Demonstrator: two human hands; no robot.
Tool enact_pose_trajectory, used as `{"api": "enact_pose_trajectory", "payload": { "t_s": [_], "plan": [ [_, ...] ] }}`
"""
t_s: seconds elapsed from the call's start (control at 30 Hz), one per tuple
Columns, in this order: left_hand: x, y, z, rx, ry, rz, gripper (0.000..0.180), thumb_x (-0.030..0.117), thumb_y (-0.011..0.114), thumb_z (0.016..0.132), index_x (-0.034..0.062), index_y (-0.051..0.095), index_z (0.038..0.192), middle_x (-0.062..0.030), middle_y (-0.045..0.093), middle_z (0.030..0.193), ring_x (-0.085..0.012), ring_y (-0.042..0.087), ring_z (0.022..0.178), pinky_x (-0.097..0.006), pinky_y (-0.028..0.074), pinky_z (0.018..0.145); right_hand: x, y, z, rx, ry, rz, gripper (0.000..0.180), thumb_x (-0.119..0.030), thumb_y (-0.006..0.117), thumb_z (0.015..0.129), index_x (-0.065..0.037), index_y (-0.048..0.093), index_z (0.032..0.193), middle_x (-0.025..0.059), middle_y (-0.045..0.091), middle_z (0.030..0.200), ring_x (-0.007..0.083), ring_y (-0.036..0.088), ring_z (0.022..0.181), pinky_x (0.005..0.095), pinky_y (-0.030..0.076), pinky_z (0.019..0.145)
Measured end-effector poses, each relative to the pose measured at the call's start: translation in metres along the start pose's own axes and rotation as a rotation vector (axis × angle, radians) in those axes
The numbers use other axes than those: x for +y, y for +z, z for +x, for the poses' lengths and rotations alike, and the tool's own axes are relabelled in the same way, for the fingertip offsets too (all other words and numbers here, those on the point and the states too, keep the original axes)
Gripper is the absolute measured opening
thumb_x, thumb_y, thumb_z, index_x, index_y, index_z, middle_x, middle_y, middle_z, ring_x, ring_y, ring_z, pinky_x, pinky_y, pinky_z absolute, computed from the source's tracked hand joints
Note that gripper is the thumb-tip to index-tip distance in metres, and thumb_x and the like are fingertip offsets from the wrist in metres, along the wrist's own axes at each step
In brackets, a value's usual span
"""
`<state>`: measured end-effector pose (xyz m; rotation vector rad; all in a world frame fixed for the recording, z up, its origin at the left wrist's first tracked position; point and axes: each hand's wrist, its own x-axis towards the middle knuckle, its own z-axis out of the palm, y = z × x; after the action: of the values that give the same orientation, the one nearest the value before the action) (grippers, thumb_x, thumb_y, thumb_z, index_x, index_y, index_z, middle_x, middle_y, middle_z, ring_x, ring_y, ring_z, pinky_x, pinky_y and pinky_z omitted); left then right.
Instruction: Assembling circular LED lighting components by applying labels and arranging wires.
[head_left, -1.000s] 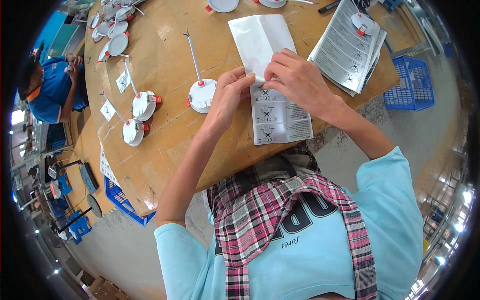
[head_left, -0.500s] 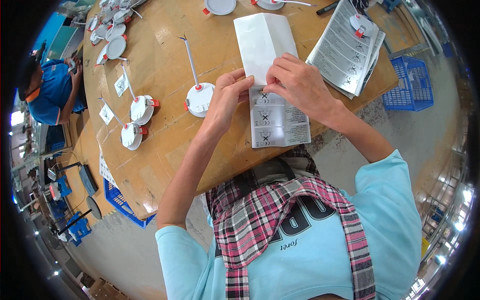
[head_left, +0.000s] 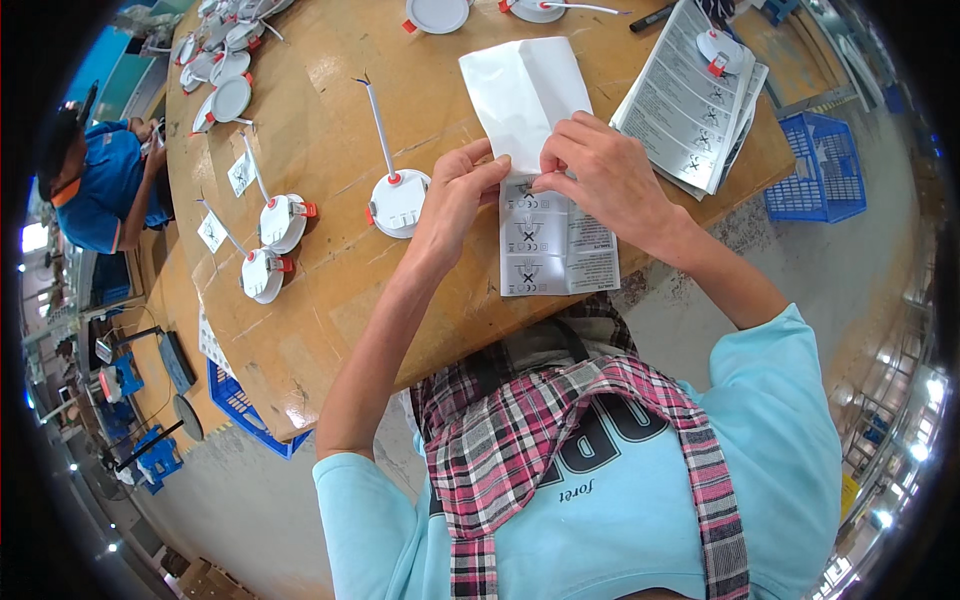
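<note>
A silvery sheet of printed stickers (head_left: 590, 272) lies near the table's front edge, its far part folded or peeled to show a blank white backing (head_left: 525, 90). At the fold's left side my left hand (head_left: 452, 200) is closed, pinching the sheet between thumb and fingers. My right hand (head_left: 610, 180) is closed on the same sheet at the fold's right side, fingers bent and fingertips partly hidden. Left of my left hand lies a round white downlight (head_left: 400, 205) with red clips, its cable pointing away from me.
Two more downlights (head_left: 283, 222) and small loose stickers (head_left: 242, 172) lie to the left. Several lamps are heaped (head_left: 230, 98) at the far left. A stack of sticker sheets (head_left: 680, 110) bears one lamp (head_left: 720, 52). A blue crate (head_left: 815, 168) stands beyond the right edge; a co-worker (head_left: 105, 185) is at left.
The sheet's white far part has tipped slightly down and toward me. My right hand has shifted a little to the right; my left hand has hardly moved.
</note>
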<state>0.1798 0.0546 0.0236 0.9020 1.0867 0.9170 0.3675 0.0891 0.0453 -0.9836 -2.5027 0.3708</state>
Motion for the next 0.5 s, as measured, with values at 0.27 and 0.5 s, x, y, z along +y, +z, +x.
{"api": "enact_pose_trajectory", "payload": {
  "t_s": [0.27,0.5],
  "plan": [
    [0.004,0.0011,0.0001,0.002,-0.029,0.022,0.035,0.02,0.052,0.09,-0.0036,0.056,0.116,-0.0092,0.065,0.1,-0.0126,0.063,0.09,-0.027,0.047,0.085,0.002,-0.0021,-0.0008,-0.005,-0.04,0.003,0.024,-0.018,0.073,0.071,-0.006,0.053,0.075,0.0023,0.054,0.078,0.0182,0.055,0.081,0.0307,0.049,0.063],
    [0.0002,-0.0024,0.0016,-0.013,-0.033,-0.024,0.033,0.02,0.051,0.091,-0.0029,0.057,0.115,-0.0085,0.065,0.101,-0.0129,0.063,0.09,-0.027,0.047,0.085,0.0016,0.0046,-0.0067,0.094,-0.032,0.051,0.02,-0.016,0.073,0.071,-0.007,0.057,0.079,0.0019,0.054,0.08,0.0183,0.055,0.084,0.0298,0.05,0.066]
  ]
}}
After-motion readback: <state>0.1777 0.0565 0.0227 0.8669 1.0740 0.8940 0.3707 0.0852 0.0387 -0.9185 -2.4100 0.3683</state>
